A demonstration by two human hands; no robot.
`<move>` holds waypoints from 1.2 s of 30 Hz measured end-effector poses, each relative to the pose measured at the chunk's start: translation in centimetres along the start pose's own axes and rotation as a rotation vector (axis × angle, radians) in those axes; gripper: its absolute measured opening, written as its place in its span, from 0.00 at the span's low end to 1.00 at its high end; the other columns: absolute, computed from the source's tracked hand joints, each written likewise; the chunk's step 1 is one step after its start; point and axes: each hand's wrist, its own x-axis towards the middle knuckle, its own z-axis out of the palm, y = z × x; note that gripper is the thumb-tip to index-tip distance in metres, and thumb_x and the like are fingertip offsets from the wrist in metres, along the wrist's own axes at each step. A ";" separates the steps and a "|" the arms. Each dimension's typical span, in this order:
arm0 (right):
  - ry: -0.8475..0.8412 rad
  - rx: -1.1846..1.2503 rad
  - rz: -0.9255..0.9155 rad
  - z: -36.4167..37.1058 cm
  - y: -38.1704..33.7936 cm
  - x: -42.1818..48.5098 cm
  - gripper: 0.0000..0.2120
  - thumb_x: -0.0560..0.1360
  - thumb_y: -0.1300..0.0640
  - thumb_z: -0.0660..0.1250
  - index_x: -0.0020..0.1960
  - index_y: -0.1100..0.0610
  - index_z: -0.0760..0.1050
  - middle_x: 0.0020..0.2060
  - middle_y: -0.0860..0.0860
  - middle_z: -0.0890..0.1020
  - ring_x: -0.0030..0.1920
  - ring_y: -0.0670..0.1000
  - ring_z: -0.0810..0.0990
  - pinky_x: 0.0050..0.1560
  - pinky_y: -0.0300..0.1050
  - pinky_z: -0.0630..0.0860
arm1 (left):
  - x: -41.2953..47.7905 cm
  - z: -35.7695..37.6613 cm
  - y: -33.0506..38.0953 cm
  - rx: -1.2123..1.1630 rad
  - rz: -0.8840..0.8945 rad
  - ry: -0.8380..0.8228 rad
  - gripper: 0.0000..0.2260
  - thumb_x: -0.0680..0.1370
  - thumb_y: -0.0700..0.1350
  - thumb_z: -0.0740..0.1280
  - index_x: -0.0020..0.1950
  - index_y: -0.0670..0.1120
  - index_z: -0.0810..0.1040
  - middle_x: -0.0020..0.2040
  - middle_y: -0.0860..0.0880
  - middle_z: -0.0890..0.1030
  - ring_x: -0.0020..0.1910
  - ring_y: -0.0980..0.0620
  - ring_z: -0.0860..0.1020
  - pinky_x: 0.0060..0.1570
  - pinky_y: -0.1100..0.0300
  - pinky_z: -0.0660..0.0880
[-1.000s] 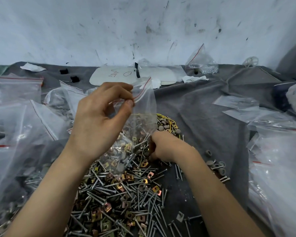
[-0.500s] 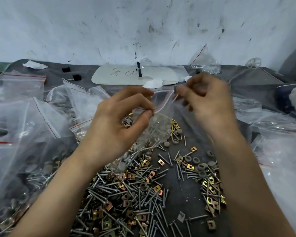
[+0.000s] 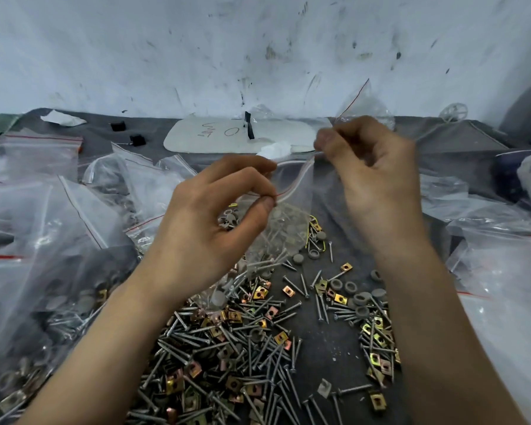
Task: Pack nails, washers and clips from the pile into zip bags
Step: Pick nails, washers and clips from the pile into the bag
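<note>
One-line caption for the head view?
Left hand and right hand pinch a clear plastic zip bag above the hardware pile.

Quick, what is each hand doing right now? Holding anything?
Left hand: closed, pinching the zip bag at its seal's left end.
Right hand: closed, pinching the same bag's seal at its right end.

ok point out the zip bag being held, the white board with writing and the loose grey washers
zip bag [image 3: 286,229]: head view, clear film mid-bag
white board [image 3: 227,143]: head view, bare middle
grey washers [image 3: 349,284]: head view, one washer's rim
</note>
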 end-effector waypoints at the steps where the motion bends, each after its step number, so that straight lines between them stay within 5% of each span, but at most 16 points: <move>1: -0.017 -0.002 0.046 0.1 0.9 0.2 0.08 0.76 0.54 0.67 0.38 0.50 0.76 0.33 0.44 0.81 0.31 0.38 0.76 0.35 0.31 0.69 | 0.0 0.0 -0.1 -0.004 -0.010 0.012 0.09 0.78 0.45 0.64 0.45 0.43 0.80 0.57 0.49 0.80 0.58 0.55 0.78 0.50 0.64 0.70; 5: -0.333 -0.342 0.296 1.2 5.2 -0.1 0.10 0.77 0.56 0.66 0.37 0.50 0.75 0.33 0.47 0.80 0.28 0.41 0.74 0.33 0.36 0.69 | 0.0 -0.3 -0.5 -0.032 -0.058 0.075 0.07 0.77 0.48 0.63 0.46 0.47 0.80 0.58 0.51 0.80 0.59 0.54 0.78 0.56 0.50 0.77; 7: -0.610 -0.633 0.342 2.1 6.9 -0.9 0.04 0.75 0.57 0.68 0.43 0.53 0.80 0.39 0.50 0.82 0.36 0.45 0.77 0.39 0.36 0.70 | 0.0 -0.4 -0.7 -0.045 -0.070 0.094 0.06 0.77 0.48 0.63 0.46 0.49 0.79 0.58 0.52 0.80 0.59 0.53 0.78 0.54 0.44 0.77; 10: -0.839 -0.810 0.372 3.8 8.2 -2.5 0.07 0.73 0.62 0.68 0.46 0.53 0.82 0.51 0.55 0.82 0.50 0.54 0.80 0.52 0.43 0.75 | 0.0 -0.4 -0.8 -0.051 -0.077 0.094 0.07 0.77 0.48 0.63 0.46 0.48 0.79 0.57 0.54 0.79 0.59 0.52 0.78 0.51 0.41 0.77; 13: -0.864 -0.871 0.388 4.8 8.5 -3.0 0.07 0.73 0.63 0.68 0.43 0.50 0.78 0.53 0.55 0.80 0.53 0.56 0.79 0.53 0.45 0.72 | 0.0 -0.7 -0.8 -0.037 -0.074 0.098 0.08 0.77 0.48 0.63 0.46 0.46 0.80 0.57 0.53 0.80 0.58 0.52 0.79 0.50 0.42 0.77; 20: -0.872 -0.945 0.328 5.0 8.9 -3.1 0.08 0.75 0.63 0.64 0.51 0.56 0.78 0.53 0.55 0.80 0.55 0.57 0.77 0.54 0.48 0.72 | 0.1 -0.9 -0.9 -0.038 -0.078 0.108 0.08 0.76 0.48 0.63 0.46 0.46 0.80 0.57 0.53 0.80 0.58 0.53 0.79 0.50 0.41 0.77; 23: -0.791 -0.808 0.359 3.8 8.4 -2.1 0.07 0.75 0.63 0.65 0.44 0.52 0.73 0.52 0.55 0.80 0.51 0.55 0.79 0.53 0.45 0.77 | 0.1 -0.9 -1.0 -0.058 -0.079 0.111 0.07 0.77 0.48 0.63 0.46 0.47 0.80 0.57 0.54 0.80 0.58 0.52 0.79 0.51 0.41 0.77; 26: -0.541 -0.536 0.351 2.1 6.5 -0.6 0.10 0.75 0.64 0.66 0.42 0.50 0.70 0.41 0.49 0.78 0.37 0.47 0.77 0.36 0.33 0.74 | 0.0 -0.7 -1.0 -0.085 -0.079 0.096 0.06 0.77 0.48 0.63 0.46 0.48 0.79 0.57 0.53 0.80 0.58 0.51 0.79 0.51 0.41 0.77; 29: -0.242 -0.165 0.197 0.8 3.4 0.3 0.14 0.73 0.66 0.68 0.40 0.47 0.72 0.36 0.45 0.79 0.39 0.49 0.79 0.43 0.46 0.79 | 0.0 -0.2 -0.8 -0.110 -0.071 0.070 0.06 0.76 0.47 0.64 0.46 0.48 0.79 0.57 0.50 0.80 0.58 0.51 0.79 0.52 0.42 0.77; 32: -0.011 0.133 -0.005 0.5 0.3 0.0 0.12 0.70 0.64 0.71 0.41 0.48 0.74 0.32 0.42 0.81 0.36 0.42 0.80 0.41 0.37 0.76 | -0.1 0.1 -0.7 -0.098 -0.052 0.034 0.09 0.77 0.46 0.63 0.45 0.43 0.80 0.57 0.49 0.80 0.58 0.52 0.79 0.52 0.48 0.77; 36: 0.045 0.159 -0.084 1.1 -1.8 -0.7 0.11 0.70 0.63 0.73 0.41 0.49 0.74 0.32 0.42 0.81 0.38 0.40 0.81 0.39 0.34 0.73 | -0.1 0.1 -0.6 -0.077 -0.031 0.004 0.09 0.78 0.45 0.63 0.45 0.42 0.80 0.57 0.49 0.80 0.58 0.53 0.79 0.50 0.55 0.75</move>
